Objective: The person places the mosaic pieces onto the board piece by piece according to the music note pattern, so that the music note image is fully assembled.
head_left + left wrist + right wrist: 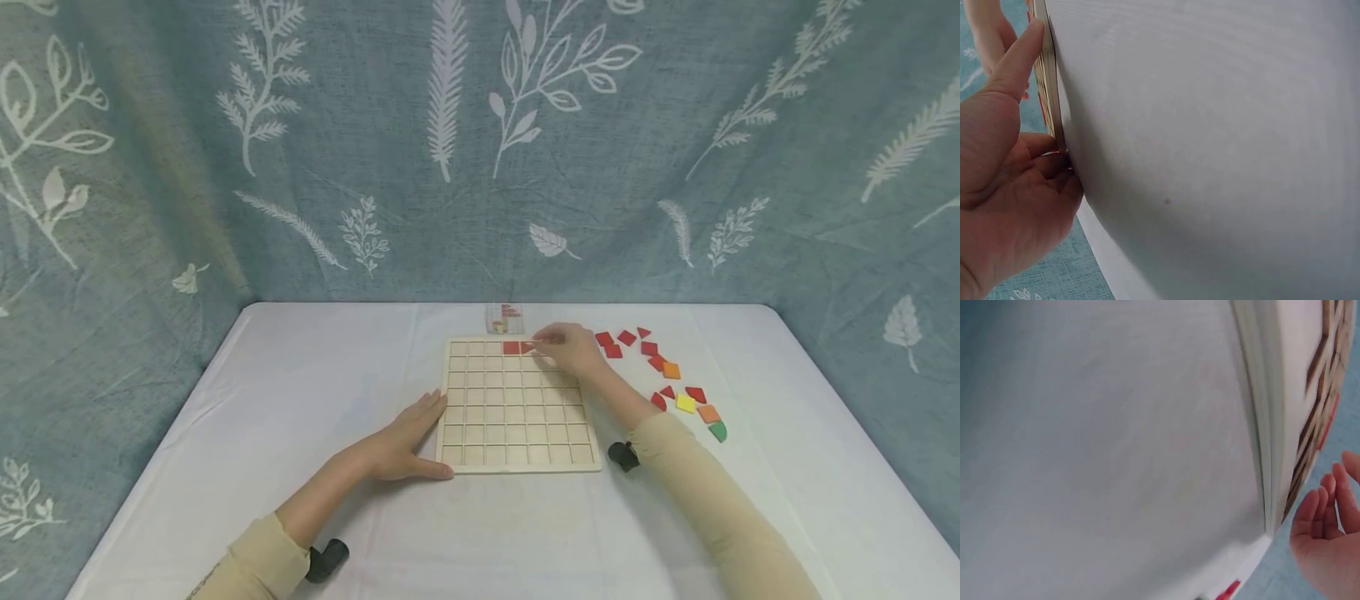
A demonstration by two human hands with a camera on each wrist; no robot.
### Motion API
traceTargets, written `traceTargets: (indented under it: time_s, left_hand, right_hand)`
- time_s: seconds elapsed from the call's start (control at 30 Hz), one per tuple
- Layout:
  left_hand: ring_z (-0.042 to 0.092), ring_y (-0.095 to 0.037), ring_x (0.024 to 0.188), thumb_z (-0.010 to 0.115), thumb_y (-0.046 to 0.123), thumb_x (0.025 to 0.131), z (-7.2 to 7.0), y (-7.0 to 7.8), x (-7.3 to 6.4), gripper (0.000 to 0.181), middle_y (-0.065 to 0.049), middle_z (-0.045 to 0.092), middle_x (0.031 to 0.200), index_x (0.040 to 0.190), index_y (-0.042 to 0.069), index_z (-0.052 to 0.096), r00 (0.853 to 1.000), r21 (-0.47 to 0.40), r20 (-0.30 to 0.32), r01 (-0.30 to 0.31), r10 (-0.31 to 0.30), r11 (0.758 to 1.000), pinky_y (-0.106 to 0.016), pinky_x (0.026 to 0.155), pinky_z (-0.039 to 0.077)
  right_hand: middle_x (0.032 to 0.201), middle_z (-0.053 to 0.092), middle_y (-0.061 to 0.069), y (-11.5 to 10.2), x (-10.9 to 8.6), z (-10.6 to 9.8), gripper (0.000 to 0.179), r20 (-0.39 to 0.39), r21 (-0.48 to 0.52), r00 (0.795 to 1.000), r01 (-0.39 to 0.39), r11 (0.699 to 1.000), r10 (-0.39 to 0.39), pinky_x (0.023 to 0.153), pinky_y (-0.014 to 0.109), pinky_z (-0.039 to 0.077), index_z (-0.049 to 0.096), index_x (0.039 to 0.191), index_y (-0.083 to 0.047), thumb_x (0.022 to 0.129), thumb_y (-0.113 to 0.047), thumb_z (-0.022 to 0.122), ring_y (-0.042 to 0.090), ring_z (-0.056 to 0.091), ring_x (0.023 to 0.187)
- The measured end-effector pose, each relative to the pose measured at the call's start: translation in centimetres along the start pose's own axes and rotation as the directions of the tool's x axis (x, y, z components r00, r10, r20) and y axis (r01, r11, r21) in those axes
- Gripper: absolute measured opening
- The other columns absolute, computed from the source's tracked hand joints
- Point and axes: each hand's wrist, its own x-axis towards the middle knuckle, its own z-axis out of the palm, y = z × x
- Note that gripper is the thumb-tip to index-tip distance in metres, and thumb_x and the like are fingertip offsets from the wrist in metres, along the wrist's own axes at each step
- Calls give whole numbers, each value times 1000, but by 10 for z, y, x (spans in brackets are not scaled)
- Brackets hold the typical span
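A pale wooden grid board (519,392) lies flat on the table. My left hand (405,433) rests at its left side, fingers along the edge and thumb by the front left corner. In the left wrist view, that thumb (1030,47) presses the board's side (1052,81). A red square tile (512,347) sits in a cell of the back row. Just right of it is a red triangular tile (527,347), pinched by the fingertips of my right hand (572,348), which partly hide it. The right wrist view has the right hand's fingers (1313,512) curled beyond the board.
Several loose tiles lie right of the board, among them a red square (649,348), an orange square (671,371), a yellow square (686,403) and a green rounded piece (718,431). A small printed card (504,318) stands behind the board. A patterned curtain (480,208) hangs behind the table.
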Motion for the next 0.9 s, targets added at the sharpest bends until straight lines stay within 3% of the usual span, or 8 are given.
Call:
traceTargets:
  time_s: [0.27, 0.37, 0.63, 0.9]
  left_hand:
    - [4, -34, 148, 77, 48, 78, 0, -5, 0, 110, -18, 8, 162, 155, 0, 15, 1000, 0, 12, -19, 19, 1000, -51, 118, 10]
    - [4, -35, 148, 78, 48, 78, 0, -5, 0, 110, -18, 8, 162, 155, 0, 15, 1000, -6, 14, -17, 17, 1000, -52, 118, 10]
    - [2, -36, 148, 78, 46, 79, 0, -6, 1, 109, -19, 6, 162, 155, -1, 14, 999, -14, 18, -30, 30, 999, -52, 118, 10]
    - [2, -36, 148, 78, 45, 79, -1, -4, 0, 108, -18, 6, 162, 155, 0, 15, 1000, -21, 16, -21, 21, 1000, -53, 118, 9]
  right_hand:
    - [122, 64, 11, 26, -19, -40, 30, -45, 124, 993, -100, 987, 106, 96, 46, 47, 67, 120, -10, 95, -26, 65, 29, 56, 114]
    - [123, 63, 14, 43, -24, -54, 32, -50, 150, 991, -117, 982, 125, 96, 44, 48, 65, 122, -7, 96, -24, 64, 30, 59, 111]
    - [130, 58, 20, 71, -32, -70, 36, -63, 76, 981, -178, 981, 183, 103, 48, 43, 59, 129, -2, 97, -17, 61, 35, 51, 123]
    - [131, 57, 22, 76, -32, -73, 38, -54, 21, 985, -160, 987, 161, 102, 49, 44, 59, 130, -1, 95, -12, 63, 37, 51, 123]
